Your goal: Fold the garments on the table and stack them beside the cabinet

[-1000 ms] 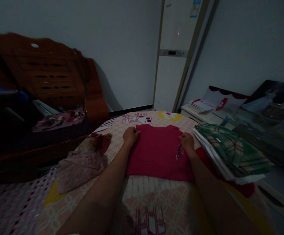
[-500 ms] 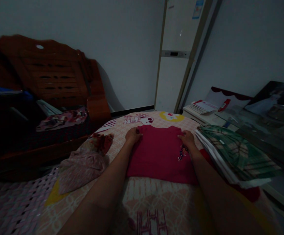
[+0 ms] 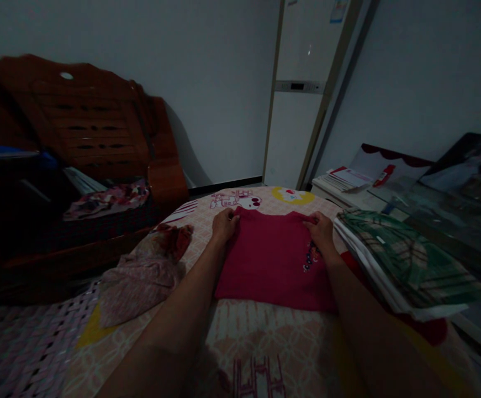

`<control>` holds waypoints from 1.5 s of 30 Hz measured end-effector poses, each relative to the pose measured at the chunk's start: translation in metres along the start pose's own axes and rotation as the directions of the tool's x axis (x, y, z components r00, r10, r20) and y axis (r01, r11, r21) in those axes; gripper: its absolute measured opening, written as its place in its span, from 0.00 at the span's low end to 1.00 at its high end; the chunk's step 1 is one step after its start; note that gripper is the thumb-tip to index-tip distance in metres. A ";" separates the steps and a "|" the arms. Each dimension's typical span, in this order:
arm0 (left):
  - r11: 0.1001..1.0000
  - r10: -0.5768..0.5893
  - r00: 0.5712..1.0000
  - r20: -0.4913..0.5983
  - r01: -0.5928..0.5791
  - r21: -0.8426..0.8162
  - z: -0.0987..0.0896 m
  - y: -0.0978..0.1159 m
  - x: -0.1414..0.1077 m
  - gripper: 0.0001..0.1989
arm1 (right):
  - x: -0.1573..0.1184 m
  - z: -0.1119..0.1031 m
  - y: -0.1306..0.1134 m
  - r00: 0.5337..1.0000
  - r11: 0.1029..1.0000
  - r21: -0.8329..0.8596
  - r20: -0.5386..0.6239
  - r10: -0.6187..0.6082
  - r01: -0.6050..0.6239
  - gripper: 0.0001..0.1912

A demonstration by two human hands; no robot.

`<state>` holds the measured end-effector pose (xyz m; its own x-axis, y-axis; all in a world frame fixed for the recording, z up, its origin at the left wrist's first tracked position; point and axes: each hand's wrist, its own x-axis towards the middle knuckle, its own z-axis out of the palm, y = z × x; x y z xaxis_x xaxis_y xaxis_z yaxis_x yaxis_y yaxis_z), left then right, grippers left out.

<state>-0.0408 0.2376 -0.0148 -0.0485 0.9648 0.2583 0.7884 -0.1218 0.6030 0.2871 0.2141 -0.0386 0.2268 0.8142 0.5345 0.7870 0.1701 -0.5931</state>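
A magenta shirt (image 3: 271, 260), with small embroidered flowers on its right side, lies spread on a patterned cloth (image 3: 260, 331). My left hand (image 3: 225, 225) pinches its far left corner. At the far right corner, the fingers of my right hand (image 3: 320, 229) are closed on the shirt's edge. Between the two hands the far edge dips slightly, and the near edge lies flat on the cloth. Both forearms reach forward along the shirt's sides.
Left of the shirt lies a crumpled greyish-pink garment (image 3: 141, 284). On the right rests a folded stack topped by a green plaid garment (image 3: 406, 254). Beyond are a wooden bench (image 3: 95, 132), a tall white air conditioner (image 3: 292, 132) and a glass-topped cabinet (image 3: 410, 199).
The shirt's far corners appear slightly raised, and my right hand has turned and closed more firmly on its corner. My left hand keeps its place. The camera view has shifted slightly.
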 end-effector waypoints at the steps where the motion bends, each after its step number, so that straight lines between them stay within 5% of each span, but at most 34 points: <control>1: 1.000 0.003 1.000 0.002 -0.003 0.010 0.000 -0.001 0.000 0.07 | 0.002 0.002 0.002 1.000 1.000 -0.005 0.002 0.004 -0.004 0.07; 9: 0.988 -0.044 0.999 -0.001 0.043 0.149 0.012 -0.011 -0.001 0.15 | 0.003 0.023 0.024 0.994 0.975 -0.214 0.103 -0.043 0.064 0.22; 16: 0.983 -0.036 0.991 0.130 0.011 0.184 0.007 -0.012 0.012 0.20 | 0.025 0.025 0.025 0.947 0.967 -0.197 0.245 0.209 -0.162 0.16; 25: 0.969 -0.138 0.962 0.237 0.181 -0.170 0.014 -0.015 0.047 0.02 | 0.031 0.015 0.015 0.954 0.967 -0.024 0.159 0.255 -0.254 0.07; 29: 0.945 -0.150 0.962 0.228 0.208 -0.254 0.014 -0.006 0.044 0.03 | 0.026 0.002 0.002 0.970 0.968 0.119 0.125 0.208 -0.223 0.08; 34: 0.895 -0.087 0.975 0.204 0.166 -0.413 -0.012 0.014 0.019 0.05 | 0.017 -0.028 -0.017 0.979 0.927 0.322 0.127 0.158 -0.191 0.09; 37: 0.786 0.032 0.971 0.235 0.121 -0.607 -0.038 0.022 -0.005 0.07 | 0.000 -0.056 -0.025 0.975 0.847 0.489 0.172 0.142 -0.210 0.11; 41: 0.687 0.157 0.933 0.323 0.131 -0.714 -0.063 0.017 -0.039 0.18 | -0.032 -0.090 -0.031 0.912 0.789 0.525 0.398 0.103 -0.318 0.13; 45: 0.754 0.230 0.829 0.509 0.179 -0.632 -0.059 -0.001 -0.065 0.13 | -0.058 -0.099 -0.033 0.748 0.800 0.463 0.663 -0.026 -0.382 0.12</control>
<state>-0.0743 0.1617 0.0122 0.4539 0.8905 -0.0315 0.1980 -0.0663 0.9780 0.3049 0.1064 0.0089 -0.2312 0.9728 0.0163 0.2777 0.0820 -0.9572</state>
